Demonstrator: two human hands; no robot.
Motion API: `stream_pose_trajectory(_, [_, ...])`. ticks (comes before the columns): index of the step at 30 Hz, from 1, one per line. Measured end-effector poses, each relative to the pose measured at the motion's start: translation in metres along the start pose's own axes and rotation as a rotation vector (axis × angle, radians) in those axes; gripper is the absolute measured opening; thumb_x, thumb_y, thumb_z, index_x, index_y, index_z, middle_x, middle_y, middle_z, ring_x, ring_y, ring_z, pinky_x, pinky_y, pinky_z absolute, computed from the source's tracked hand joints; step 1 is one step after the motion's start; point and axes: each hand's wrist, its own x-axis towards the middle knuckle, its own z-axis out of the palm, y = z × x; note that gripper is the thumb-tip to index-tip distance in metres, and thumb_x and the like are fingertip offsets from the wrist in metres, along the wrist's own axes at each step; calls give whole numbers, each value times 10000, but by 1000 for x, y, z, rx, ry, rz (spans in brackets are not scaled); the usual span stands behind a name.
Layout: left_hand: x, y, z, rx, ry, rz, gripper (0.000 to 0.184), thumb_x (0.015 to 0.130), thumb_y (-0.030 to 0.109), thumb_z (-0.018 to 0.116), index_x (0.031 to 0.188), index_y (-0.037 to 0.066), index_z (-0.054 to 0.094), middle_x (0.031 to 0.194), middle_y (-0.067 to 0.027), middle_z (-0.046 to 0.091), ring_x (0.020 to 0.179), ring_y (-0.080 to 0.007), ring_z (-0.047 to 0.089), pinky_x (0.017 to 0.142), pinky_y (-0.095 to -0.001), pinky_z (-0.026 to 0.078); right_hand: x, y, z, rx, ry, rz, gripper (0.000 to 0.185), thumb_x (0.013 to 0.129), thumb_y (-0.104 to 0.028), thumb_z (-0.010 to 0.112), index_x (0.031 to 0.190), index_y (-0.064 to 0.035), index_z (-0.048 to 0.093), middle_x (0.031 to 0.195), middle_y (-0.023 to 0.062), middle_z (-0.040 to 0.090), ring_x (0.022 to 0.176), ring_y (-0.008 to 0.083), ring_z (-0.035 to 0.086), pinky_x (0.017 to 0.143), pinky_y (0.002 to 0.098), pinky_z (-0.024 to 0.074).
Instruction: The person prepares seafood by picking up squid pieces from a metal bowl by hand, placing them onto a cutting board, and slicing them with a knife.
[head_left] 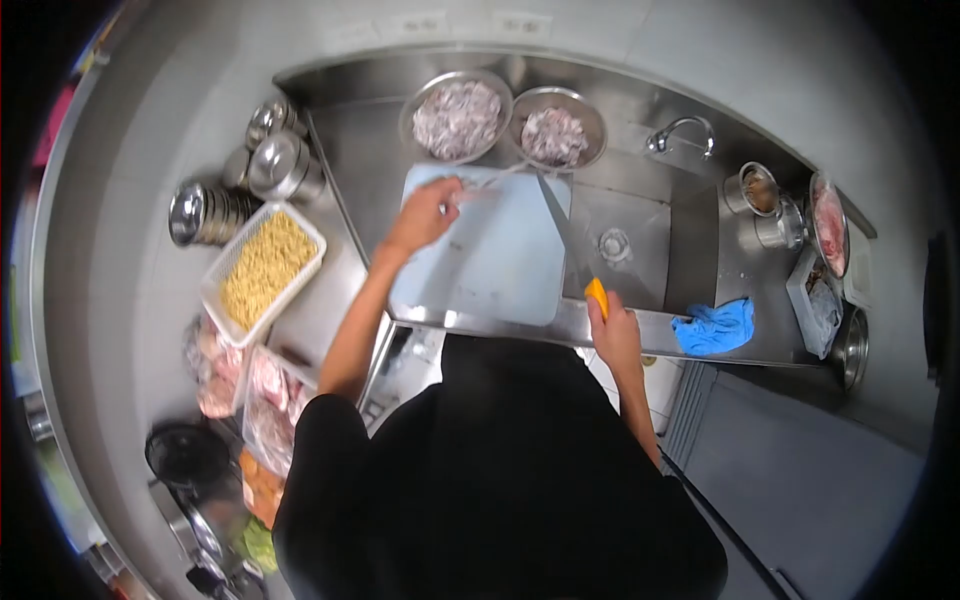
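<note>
My right hand (615,332) is wrapped round the yellow handle of a long knife (566,226). Its blade points up and away, over the right edge of the pale blue cutting board (470,265). At the board's upper left, my left hand (428,215) is closed on a pale pinkish strip (478,190). The strip is blurred and looks like raw meat or skin, stretching towards the blade tip. Just behind the board stand two metal bowls, a larger bowl (403,128) and a smaller bowl (601,138), both filled with pale cut pieces that look like raw meat.
Right of the board is a steel sink (640,215) with a faucet (690,125). A blue cloth (715,327) lies on its front edge. To the left are a white basket (317,243) of yellow noodle-like food, stacked metal containers (210,212) and bagged meat (270,420).
</note>
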Motion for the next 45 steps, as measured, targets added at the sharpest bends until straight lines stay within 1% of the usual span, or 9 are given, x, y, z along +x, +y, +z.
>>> stream_pose_trajectory(2, [-59, -57, 72, 9, -45, -163, 308, 793, -35, 682, 1086, 32, 614, 1028, -157, 650, 927, -364, 650, 845, -424, 532, 1, -4, 23, -57, -53, -15, 338, 1019, -346, 597, 1092, -18, 562, 796, 314, 674, 783, 536, 657, 694, 615, 507])
stream_pose_trajectory(6, [-131, -76, 128, 197, 212, -277, 370, 790, -10, 713, 1139, 58, 609, 1233, -163, 570, 1113, -411, 565, 971, -472, 494, 14, -14, 80, -97, -189, -190, 380, 1034, -358, 569, 1165, -6, 512, 742, 267, 686, 722, 497, 684, 656, 616, 536])
stream_pose_trajectory(12, [-144, -81, 147, 274, 375, -118, 321, 812, -37, 683, 1117, 62, 674, 1173, -129, 638, 1062, -361, 583, 963, -448, 499, 56, -59, 161, -162, -347, -364, 353, 1059, -350, 509, 1183, -20, 485, 800, 257, 703, 781, 479, 701, 706, 588, 552])
stream_pose_trajectory(15, [-142, -82, 138, 292, 310, -159, 254, 834, -52, 661, 1065, 51, 689, 1124, -113, 661, 1058, -347, 591, 955, -431, 505, 65, -40, 178, -210, -399, -266, 341, 1067, -373, 487, 1173, -49, 487, 828, 252, 711, 818, 469, 708, 730, 577, 558])
stream_pose_trajectory(18, [-144, -93, 143, 252, 374, -197, 254, 839, -52, 661, 1071, 46, 687, 1089, -109, 662, 1055, -348, 597, 951, -431, 509, 40, -7, 137, -322, -468, -189, 340, 1068, -393, 479, 1165, -68, 487, 841, 243, 718, 823, 466, 710, 729, 578, 559])
stream_pose_trajectory(25, [-160, -84, 120, 1, 379, -377, 352, 833, -33, 678, 1176, 16, 610, 1259, -206, 564, 1116, -416, 586, 971, -451, 503, -8, 43, 46, -424, -451, -300, 320, 1053, -342, 539, 1158, -51, 458, 812, 226, 709, 733, 444, 708, 659, 563, 564])
stream_pose_trajectory(32, [-165, -81, 133, 19, 551, -371, 301, 873, 5, 699, 1167, 25, 638, 1177, -191, 590, 1094, -376, 607, 938, -434, 510, 5, -41, 92, -240, -389, -393, 300, 1052, -306, 534, 1138, -22, 491, 834, 232, 719, 769, 455, 708, 679, 565, 567])
stream_pose_trajectory(37, [-158, -79, 145, 60, 615, -404, 214, 885, 11, 699, 1095, 11, 657, 1139, -179, 616, 1054, -379, 617, 924, -452, 512, 25, -110, 139, -237, -519, -368, 289, 1056, -285, 517, 1146, -12, 491, 845, 254, 719, 826, 469, 712, 738, 569, 570])
stream_pose_trajectory(45, [-155, -83, 149, 138, 645, -330, 205, 829, -22, 701, 1018, 10, 627, 1160, -155, 605, 1023, -365, 587, 886, -442, 504, 32, -86, 175, -216, -552, -344, 289, 1069, -264, 495, 1163, 8, 470, 843, 290, 693, 818, 514, 677, 723, 612, 531])
